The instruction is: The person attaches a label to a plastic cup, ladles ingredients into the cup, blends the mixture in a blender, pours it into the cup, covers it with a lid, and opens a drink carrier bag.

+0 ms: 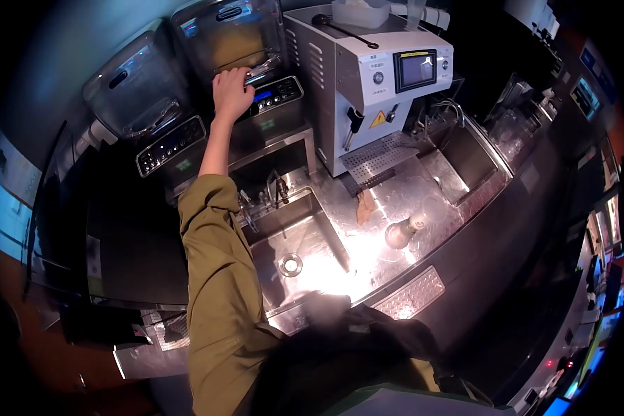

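My left hand (233, 93), at the end of an olive sleeve, reaches up to the right-hand one of two countertop blenders. Its fingers are curled over the front lower edge of the clear blender cover (195, 40), beside a shiny handle. Behind the cover shows something yellow-brown (237, 47). Below and right of the hand is the blender's control panel (276, 95) with a lit blue display. The second blender's cover (135, 87) is down, to the left. My right hand is out of view.
A white machine (367, 76) with a screen stands right of the blenders, a long black spoon (345, 32) on top. Below are a steel sink (301, 239), a second sink (457, 166), and a clear cup (401, 234) with brownish contents near the counter's front edge.
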`<state>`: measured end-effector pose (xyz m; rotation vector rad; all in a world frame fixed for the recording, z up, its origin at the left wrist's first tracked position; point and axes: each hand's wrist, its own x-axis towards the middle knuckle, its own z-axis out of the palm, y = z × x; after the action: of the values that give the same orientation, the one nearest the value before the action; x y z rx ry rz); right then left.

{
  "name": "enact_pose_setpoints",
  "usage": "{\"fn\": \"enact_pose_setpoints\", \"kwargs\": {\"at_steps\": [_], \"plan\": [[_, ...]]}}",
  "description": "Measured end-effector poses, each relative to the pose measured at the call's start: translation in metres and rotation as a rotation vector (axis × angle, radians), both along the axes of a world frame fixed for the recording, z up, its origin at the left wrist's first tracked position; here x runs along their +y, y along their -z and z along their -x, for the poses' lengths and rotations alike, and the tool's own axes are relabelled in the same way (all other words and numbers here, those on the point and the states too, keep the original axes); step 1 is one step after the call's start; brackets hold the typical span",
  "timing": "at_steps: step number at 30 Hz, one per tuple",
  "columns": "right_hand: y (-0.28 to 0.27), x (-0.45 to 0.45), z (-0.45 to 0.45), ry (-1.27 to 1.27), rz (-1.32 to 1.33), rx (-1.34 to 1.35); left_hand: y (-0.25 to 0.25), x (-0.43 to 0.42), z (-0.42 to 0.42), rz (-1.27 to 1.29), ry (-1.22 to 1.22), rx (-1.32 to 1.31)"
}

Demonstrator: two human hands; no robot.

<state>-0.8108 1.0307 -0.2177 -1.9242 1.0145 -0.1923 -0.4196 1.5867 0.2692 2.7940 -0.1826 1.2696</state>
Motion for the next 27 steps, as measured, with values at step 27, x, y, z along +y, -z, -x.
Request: {"fn": "enact_pose_setpoints", "kwargs": {"at_steps": [27], "plan": [[0.024,-0.017,0.035,0.016,-0.095,0.119,0.000,-0.003,0.000,-0.031,-0.055,0.063]]}}
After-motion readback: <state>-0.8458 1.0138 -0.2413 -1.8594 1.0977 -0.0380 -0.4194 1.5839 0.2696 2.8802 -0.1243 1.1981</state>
